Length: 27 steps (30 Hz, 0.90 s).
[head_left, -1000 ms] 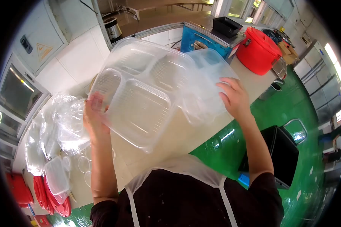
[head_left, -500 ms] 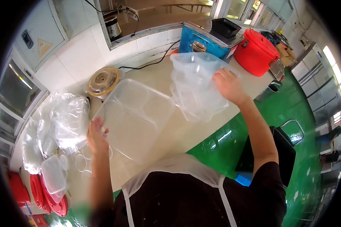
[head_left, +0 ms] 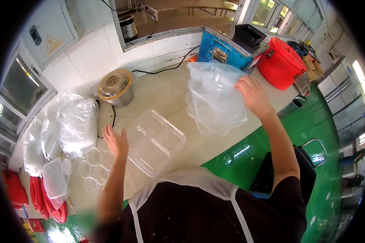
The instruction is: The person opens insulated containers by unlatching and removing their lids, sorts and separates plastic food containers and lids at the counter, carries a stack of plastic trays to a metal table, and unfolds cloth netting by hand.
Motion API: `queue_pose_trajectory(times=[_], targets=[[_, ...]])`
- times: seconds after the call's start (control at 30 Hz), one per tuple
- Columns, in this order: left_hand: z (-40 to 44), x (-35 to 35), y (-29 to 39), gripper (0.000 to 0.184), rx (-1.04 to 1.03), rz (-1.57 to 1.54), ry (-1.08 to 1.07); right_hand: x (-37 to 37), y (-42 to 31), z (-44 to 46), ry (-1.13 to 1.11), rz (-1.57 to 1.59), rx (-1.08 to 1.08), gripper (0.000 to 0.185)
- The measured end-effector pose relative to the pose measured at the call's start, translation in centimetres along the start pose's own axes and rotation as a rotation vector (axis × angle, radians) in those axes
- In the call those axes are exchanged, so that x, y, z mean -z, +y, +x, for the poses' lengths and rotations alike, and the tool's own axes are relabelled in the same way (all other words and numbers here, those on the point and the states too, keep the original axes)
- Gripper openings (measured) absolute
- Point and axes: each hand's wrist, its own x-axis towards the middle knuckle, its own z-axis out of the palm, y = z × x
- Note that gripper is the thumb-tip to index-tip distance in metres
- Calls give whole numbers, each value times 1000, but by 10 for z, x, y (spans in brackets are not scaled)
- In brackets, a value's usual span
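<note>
Head view: one clear tray (head_left: 155, 141) lies singly on the desk (head_left: 166, 91), others remaining in a stack (head_left: 217, 103); left hand (head_left: 116, 142) empty, fingers spread; right hand's (head_left: 252, 96) fingers curled at the stack's rim, grip unclear.

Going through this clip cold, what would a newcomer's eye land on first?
Probably the bright red bucket at the far right of the table, beside a blue box, and the shiny green floor below. Nearer, a clear divided tray lies in front of the person, by the open left hand. The right hand is at the rim of a stack of clear trays.
</note>
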Motion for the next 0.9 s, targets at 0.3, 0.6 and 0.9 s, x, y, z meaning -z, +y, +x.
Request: queue_pose_trajectory(times=[0.3,0.6,0.9], targets=[[-29,-77,287,99,-591,-389,-329,7,-11,6,122,69,19,10],[-45,-123,280,93,-674,-521,-208,1,23,12,458,-50,34,14],[-43,-117,292,77,-695,-529,-107,16,54,36,692,-112,-58,10]])
